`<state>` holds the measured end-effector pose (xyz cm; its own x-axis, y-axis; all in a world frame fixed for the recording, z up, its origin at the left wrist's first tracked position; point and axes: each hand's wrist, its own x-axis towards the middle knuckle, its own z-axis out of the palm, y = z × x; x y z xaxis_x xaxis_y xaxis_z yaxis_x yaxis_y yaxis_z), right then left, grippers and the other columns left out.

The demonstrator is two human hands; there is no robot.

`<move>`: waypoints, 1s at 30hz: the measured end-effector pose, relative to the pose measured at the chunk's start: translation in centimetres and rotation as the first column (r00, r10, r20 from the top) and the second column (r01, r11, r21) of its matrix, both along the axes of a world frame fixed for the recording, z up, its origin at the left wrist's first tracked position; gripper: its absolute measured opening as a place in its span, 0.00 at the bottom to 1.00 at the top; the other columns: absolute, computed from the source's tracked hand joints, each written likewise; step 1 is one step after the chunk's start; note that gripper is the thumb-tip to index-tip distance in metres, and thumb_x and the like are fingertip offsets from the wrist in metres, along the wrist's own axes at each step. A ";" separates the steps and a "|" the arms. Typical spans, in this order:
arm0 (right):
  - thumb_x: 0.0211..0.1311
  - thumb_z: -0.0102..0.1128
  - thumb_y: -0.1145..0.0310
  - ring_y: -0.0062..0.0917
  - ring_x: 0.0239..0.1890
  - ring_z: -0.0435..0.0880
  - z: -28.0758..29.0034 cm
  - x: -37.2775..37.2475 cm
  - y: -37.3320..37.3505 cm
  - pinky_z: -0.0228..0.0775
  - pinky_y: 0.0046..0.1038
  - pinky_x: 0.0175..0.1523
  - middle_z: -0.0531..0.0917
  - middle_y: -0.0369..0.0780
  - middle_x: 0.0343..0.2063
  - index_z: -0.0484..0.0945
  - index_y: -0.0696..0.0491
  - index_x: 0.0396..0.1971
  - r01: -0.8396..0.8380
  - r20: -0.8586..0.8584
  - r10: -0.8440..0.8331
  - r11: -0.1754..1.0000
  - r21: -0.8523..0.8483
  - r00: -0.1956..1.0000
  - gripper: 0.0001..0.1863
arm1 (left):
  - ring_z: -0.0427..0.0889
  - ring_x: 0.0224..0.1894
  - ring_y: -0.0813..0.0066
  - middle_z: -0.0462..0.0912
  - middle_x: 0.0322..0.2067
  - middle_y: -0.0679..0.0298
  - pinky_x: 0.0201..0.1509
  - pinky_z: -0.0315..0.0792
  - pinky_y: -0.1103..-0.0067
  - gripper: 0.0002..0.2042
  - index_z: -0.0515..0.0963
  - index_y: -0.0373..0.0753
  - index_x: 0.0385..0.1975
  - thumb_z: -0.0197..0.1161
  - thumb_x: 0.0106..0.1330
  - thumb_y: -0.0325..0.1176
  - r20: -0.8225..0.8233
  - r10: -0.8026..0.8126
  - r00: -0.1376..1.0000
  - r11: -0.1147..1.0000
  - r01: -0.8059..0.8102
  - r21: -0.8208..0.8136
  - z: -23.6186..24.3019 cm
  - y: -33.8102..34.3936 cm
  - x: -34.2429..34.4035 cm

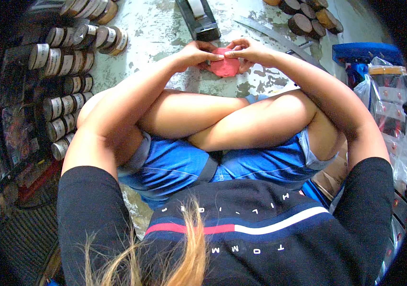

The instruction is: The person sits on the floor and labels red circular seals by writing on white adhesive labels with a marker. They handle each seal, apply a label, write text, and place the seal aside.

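A flat, roundish pink piece (225, 66) is held up between both hands above the worn, paint-flecked surface; I cannot make out its material. On its left edge, my left hand (198, 56) is closed, thumb on the near face and fingers partly hidden behind. The right edge is pinched by my right hand (244, 53), also with its thumb in front. Both thumbs nearly meet at the piece's upper part. Just beyond the hands lies a black tape dispenser (202, 26) with a pale strip along it.
Stacks of brown rolls with white labels (65, 64) line the left side. At the far right sit several dark round pieces (300, 24). A long metal blade-like strip (279, 38) lies near my right forearm. A blue stool-like object (365, 52) and plastic-wrapped drawers (391, 112) stand right.
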<state>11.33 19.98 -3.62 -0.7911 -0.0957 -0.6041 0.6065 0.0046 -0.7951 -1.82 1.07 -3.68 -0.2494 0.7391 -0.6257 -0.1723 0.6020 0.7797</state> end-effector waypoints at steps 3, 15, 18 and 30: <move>0.54 0.68 0.55 0.22 0.19 0.82 -0.1 0.1 0.1 0.77 0.20 0.23 0.80 0.39 0.32 0.72 0.55 0.46 -0.002 0.004 0.003 0.997 -0.082 1.000 0.26 | 0.81 0.35 0.78 0.82 0.36 0.65 0.39 0.77 0.78 0.25 0.79 0.41 0.46 0.69 0.54 0.51 0.097 0.029 0.995 0.999 -0.026 -0.029 0.2 0.0 -0.1; 0.52 0.70 0.54 0.24 0.24 0.82 0.9 0.2 -1.5 0.78 0.22 0.26 0.76 0.41 0.40 0.73 0.55 0.46 0.032 -0.047 -0.023 0.978 0.207 0.999 0.27 | 0.80 0.31 0.79 0.82 0.34 0.64 0.37 0.76 0.79 0.25 0.79 0.37 0.45 0.68 0.56 0.51 -0.061 -0.016 0.998 0.999 0.019 0.048 0.0 0.0 0.1; 0.51 0.71 0.54 0.24 0.24 0.82 0.8 0.4 -1.3 0.79 0.22 0.28 0.76 0.41 0.40 0.74 0.55 0.44 0.038 -0.030 -0.034 0.983 0.177 0.999 0.27 | 0.79 0.33 0.79 0.83 0.36 0.62 0.39 0.75 0.79 0.25 0.80 0.36 0.46 0.68 0.56 0.51 -0.090 -0.053 0.994 0.998 0.057 0.037 0.2 -0.2 0.1; 0.47 0.74 0.62 0.23 0.30 0.83 0.5 0.3 -0.4 0.81 0.21 0.31 0.77 0.40 0.41 0.75 0.56 0.44 -0.019 -0.032 0.022 0.998 0.068 0.999 0.26 | 0.79 0.37 0.78 0.82 0.38 0.62 0.42 0.75 0.80 0.27 0.78 0.35 0.47 0.73 0.51 0.48 -0.191 -0.068 0.979 0.996 0.079 0.052 0.6 -0.3 0.5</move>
<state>11.63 19.61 -3.11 -0.8090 -0.0721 -0.5834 0.5793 0.0709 -0.8120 -1.33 0.80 -3.10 -0.3022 0.7939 -0.5276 0.0245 0.5598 0.8283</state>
